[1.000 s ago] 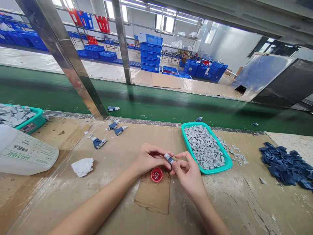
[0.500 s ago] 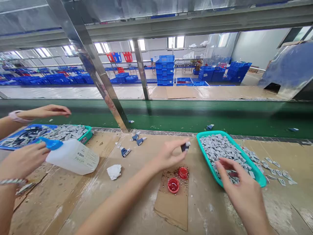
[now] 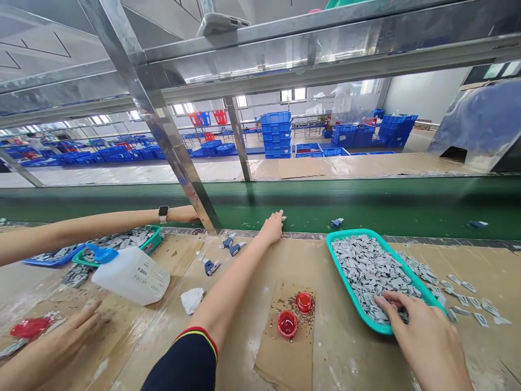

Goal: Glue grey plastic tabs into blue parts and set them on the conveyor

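Daylight is coming through far windows (image 3: pixel 293 94), blue crates (image 3: pixel 277 133) are standing stacked on the floor beyond the green conveyor (image 3: pixel 366 203)

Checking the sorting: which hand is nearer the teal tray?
Right. The right hand touches grey parts inside the teal tray; the left hand reaches the conveyor edge.

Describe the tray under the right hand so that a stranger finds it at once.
Find the green conveyor belt; on the brown bench before it, right of the red caps, lies a teal tray. It is heaped with small grey parts, the right hand on its near end; the other teal tray, far left, has a white jug beside it.
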The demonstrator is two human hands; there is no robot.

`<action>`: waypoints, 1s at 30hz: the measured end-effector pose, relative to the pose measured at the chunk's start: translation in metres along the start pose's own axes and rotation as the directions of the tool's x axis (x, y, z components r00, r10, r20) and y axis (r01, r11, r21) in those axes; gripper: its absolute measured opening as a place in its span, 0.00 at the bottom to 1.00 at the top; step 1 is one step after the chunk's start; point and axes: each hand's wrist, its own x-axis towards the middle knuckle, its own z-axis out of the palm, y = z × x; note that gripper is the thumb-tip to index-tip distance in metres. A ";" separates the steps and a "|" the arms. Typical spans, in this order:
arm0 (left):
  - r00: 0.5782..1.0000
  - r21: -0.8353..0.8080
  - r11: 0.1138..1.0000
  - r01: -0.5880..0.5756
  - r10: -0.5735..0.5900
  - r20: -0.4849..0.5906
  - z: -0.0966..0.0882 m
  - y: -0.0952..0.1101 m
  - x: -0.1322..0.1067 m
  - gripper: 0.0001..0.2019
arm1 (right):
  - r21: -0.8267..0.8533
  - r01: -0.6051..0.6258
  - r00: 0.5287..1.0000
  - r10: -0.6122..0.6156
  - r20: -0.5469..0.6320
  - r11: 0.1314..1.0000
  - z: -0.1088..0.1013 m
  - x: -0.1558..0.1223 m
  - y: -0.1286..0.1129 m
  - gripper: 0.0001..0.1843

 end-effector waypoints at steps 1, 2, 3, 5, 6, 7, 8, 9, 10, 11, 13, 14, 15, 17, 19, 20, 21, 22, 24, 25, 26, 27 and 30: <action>0.999 0.011 1.000 -0.002 0.002 -0.034 -0.007 0.000 -0.009 0.23 | 0.026 -0.012 1.000 0.012 0.000 1.000 -0.004 -0.001 0.000 0.23; 0.997 0.022 1.000 -0.003 0.005 -0.074 -0.015 0.000 -0.021 0.23 | 0.051 -0.048 0.999 0.048 0.010 0.998 -0.008 -0.002 0.000 0.23; 0.993 0.036 0.999 0.003 0.001 -0.119 -0.025 -0.002 -0.035 0.24 | 0.074 -0.101 0.995 0.099 0.026 0.992 -0.012 -0.003 0.000 0.23; 0.977 0.065 0.997 0.044 -0.029 -0.213 -0.045 -0.010 -0.070 0.24 | 0.119 -0.215 0.977 0.211 0.044 0.969 -0.021 -0.006 -0.003 0.24; 0.962 0.084 0.992 0.090 -0.065 -0.265 -0.053 -0.016 -0.089 0.25 | 0.150 -0.251 0.968 0.247 0.045 0.956 -0.024 -0.007 -0.005 0.24; 0.943 0.111 0.982 0.150 -0.109 -0.315 -0.061 -0.024 -0.108 0.26 | 0.192 -0.270 0.963 0.267 0.043 0.943 -0.027 -0.008 -0.007 0.24; 0.918 0.152 0.961 0.230 -0.162 -0.362 -0.066 -0.032 -0.125 0.28 | 0.245 -0.272 0.962 0.269 0.048 0.931 -0.028 -0.009 -0.010 0.24; 0.890 0.199 0.927 0.319 -0.221 -0.398 -0.070 -0.041 -0.140 0.31 | 0.303 -0.268 0.963 0.261 0.066 0.915 -0.027 -0.011 -0.014 0.24; 0.861 0.244 0.879 0.411 -0.286 -0.420 -0.072 -0.050 -0.152 0.34 | 0.361 -0.269 0.963 0.251 0.096 0.893 -0.027 -0.012 -0.018 0.24; 0.832 0.276 0.824 0.494 -0.356 -0.425 -0.073 -0.058 -0.162 0.38 | 0.419 -0.275 0.961 0.243 0.129 0.865 -0.025 -0.013 -0.022 0.24; 0.781 0.256 0.754 0.605 -0.501 -0.372 -0.072 -0.071 -0.173 0.41 | 0.532 -0.305 0.952 0.231 0.202 0.790 -0.023 -0.016 -0.030 0.25; 0.762 0.212 0.743 0.635 -0.558 -0.329 -0.071 -0.077 -0.176 0.40 | 0.580 -0.329 0.943 0.230 0.240 0.745 -0.023 -0.017 -0.034 0.26; 0.751 0.159 0.744 0.649 -0.595 -0.285 -0.072 -0.081 -0.178 0.37 | 0.620 -0.362 0.931 0.238 0.276 0.697 -0.023 -0.018 -0.038 0.27; 0.746 0.057 0.756 0.652 -0.627 -0.224 -0.077 -0.087 -0.178 0.29 | 0.687 -0.424 0.905 0.259 0.336 0.590 -0.024 -0.019 -0.045 0.30; 0.751 -0.027 0.768 0.640 -0.633 -0.186 -0.087 -0.087 -0.179 0.25 | 0.738 -0.458 0.888 0.282 0.362 0.496 -0.026 -0.020 -0.048 0.30; 0.762 -0.064 0.778 0.625 -0.626 -0.163 -0.093 -0.084 -0.179 0.24 | 0.759 -0.458 0.888 0.282 0.364 0.462 -0.026 -0.020 -0.049 0.29; 0.781 -0.140 0.791 0.595 -0.611 -0.128 -0.097 -0.080 -0.179 0.24 | 0.779 -0.448 0.893 0.270 0.361 0.438 -0.025 -0.020 -0.050 0.27; 0.805 -0.276 0.789 0.550 -0.588 -0.079 -0.101 -0.073 -0.178 0.24 | 0.798 -0.428 0.903 0.246 0.353 0.424 -0.024 -0.020 -0.049 0.25; 0.845 -0.664 0.624 0.411 -0.534 0.021 -0.104 -0.055 -0.177 0.21 | 0.833 -0.371 0.929 0.174 0.328 0.410 -0.019 -0.020 -0.049 0.21; 0.858 -0.831 0.447 0.330 -0.509 0.067 -0.103 -0.046 -0.175 0.19 | 0.849 -0.339 0.941 0.128 0.314 0.405 -0.016 -0.021 -0.049 0.20; 0.864 -0.934 0.246 0.258 -0.493 0.108 -0.100 -0.037 -0.174 0.17 | 0.862 -0.308 0.950 0.078 0.303 0.402 -0.013 -0.022 -0.049 0.18; 0.860 -0.976 0.073 0.205 -0.490 0.144 -0.096 -0.029 -0.172 0.14 | 0.874 -0.275 0.957 0.028 0.289 0.401 -0.009 -0.023 -0.051 0.17; 0.837 -0.973 -0.192 0.125 -0.506 0.207 -0.080 -0.013 -0.172 0.10 | 0.902 -0.197 0.961 -0.106 0.255 0.384 -0.002 -0.030 -0.063 0.13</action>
